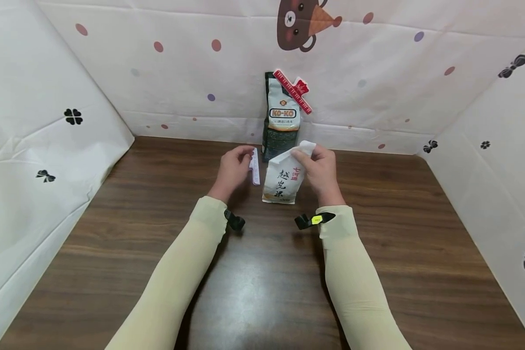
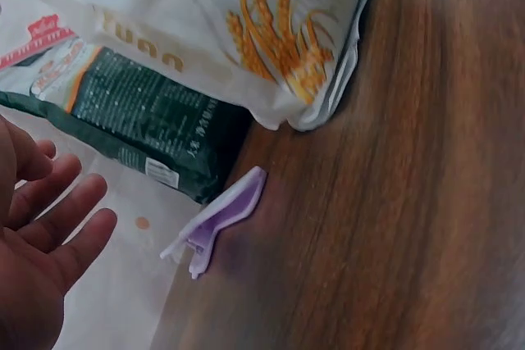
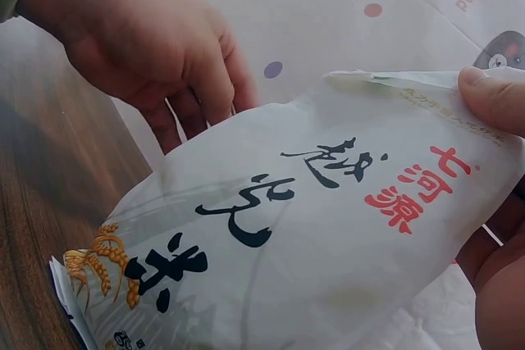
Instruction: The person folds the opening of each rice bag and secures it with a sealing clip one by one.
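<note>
My right hand (image 1: 322,171) pinches the folded top of a white rice bag (image 1: 283,179) between thumb and fingers. The bag tilts, its printed front towards me. Just left of it, a purple-and-white bag clip (image 1: 255,171) stands on the table by the wall. My left hand (image 1: 231,169) is beside this clip, its fingers overlapping it in the head view. In the left wrist view, the fingers (image 2: 86,239) are loosely bent, with a gap between them and the clip (image 2: 220,217); they hold nothing.
Behind the white bag, a dark green KO-KO rice bag (image 1: 281,141) leans on the back wall, with a red clip (image 1: 294,93) across its top. White patterned sheets (image 1: 179,82) enclose the brown wooden table (image 1: 253,287) at the back and both sides.
</note>
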Action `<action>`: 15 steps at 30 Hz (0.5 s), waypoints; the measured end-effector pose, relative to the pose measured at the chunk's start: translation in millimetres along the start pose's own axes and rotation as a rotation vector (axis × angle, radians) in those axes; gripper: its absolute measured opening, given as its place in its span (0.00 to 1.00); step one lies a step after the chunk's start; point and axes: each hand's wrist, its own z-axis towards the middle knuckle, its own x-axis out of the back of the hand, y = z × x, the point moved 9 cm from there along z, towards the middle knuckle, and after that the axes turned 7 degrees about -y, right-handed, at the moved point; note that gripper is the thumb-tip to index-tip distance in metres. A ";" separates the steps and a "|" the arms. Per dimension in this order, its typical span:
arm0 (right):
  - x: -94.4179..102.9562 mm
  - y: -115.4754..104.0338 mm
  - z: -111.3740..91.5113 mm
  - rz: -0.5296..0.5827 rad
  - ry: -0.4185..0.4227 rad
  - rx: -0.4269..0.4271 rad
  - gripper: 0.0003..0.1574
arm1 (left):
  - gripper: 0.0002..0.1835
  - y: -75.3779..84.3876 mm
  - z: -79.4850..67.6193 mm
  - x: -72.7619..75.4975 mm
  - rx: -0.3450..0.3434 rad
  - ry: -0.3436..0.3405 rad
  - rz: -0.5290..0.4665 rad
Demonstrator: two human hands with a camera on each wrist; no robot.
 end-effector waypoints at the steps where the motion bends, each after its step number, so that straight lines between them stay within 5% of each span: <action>1: 0.1 0.4 0.0 -0.001 0.000 -0.003 0.10 | 0.16 -2.1 1.6 -0.2 0.013 -0.009 0.005; 15: 0.6 2.8 -0.3 -0.004 -0.005 -0.024 0.14 | 0.17 -19.8 17.0 1.5 0.133 -0.029 0.071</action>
